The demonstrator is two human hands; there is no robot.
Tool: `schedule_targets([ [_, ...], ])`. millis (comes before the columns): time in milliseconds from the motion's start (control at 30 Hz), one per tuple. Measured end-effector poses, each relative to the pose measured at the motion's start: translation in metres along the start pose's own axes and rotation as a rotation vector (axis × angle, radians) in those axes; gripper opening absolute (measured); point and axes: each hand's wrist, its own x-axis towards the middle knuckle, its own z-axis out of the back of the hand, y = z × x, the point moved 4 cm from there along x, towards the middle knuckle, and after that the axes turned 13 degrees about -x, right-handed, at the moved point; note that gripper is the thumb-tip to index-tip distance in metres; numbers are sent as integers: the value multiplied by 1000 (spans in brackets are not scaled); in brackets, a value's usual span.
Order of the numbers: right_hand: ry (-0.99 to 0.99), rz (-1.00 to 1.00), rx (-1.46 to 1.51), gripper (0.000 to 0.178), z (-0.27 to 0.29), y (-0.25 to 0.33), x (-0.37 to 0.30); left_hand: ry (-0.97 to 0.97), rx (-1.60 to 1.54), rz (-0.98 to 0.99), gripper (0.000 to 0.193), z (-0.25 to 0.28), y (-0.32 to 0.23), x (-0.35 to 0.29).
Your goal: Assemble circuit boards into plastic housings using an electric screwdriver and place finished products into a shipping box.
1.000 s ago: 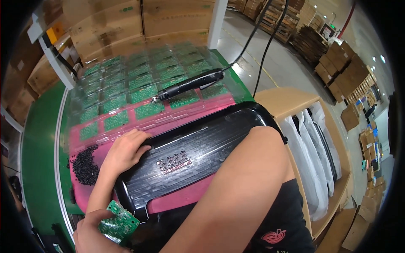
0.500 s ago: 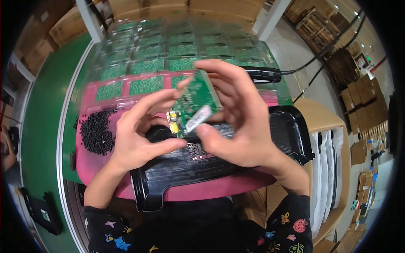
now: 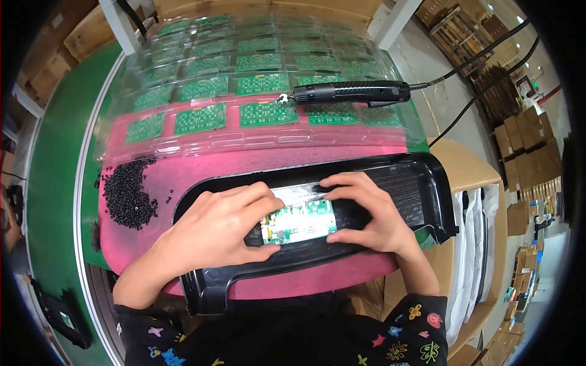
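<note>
A green circuit board [image 3: 300, 222] lies level in the middle of a black plastic housing [image 3: 390, 198], bright with glare. My left hand [image 3: 223, 226] grips its left end, fingertips at the far corner and thumb at the near one. At the right end, my right hand [image 3: 370, 213] pinches the board the same way between fingers and thumb. The housing rests on a pink mat [image 3: 268, 165] along its near edge. Whether the board touches the housing floor I cannot tell.
Beyond the housing, a clear plastic tray [image 3: 244, 141] holds rows of green boards. A black electric screwdriver [image 3: 351, 93] lies across it, its cable running right. Small black screws [image 3: 127, 195] are heaped at the left. On the right stands a cardboard box [image 3: 473, 174] with white-wrapped parts.
Both hands have lowered the circuit board from tilted in the air into the housing, turning it flat. The screwdriver now shows fully.
</note>
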Motion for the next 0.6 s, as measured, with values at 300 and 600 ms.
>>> schedule_targets([
  [300,35,-51,-4,56,-9,-1,1,102,134,72,49,-5,6,4],
  [600,52,-55,-22,57,-11,-3,1,122,154,77,51,-10,9,3],
])
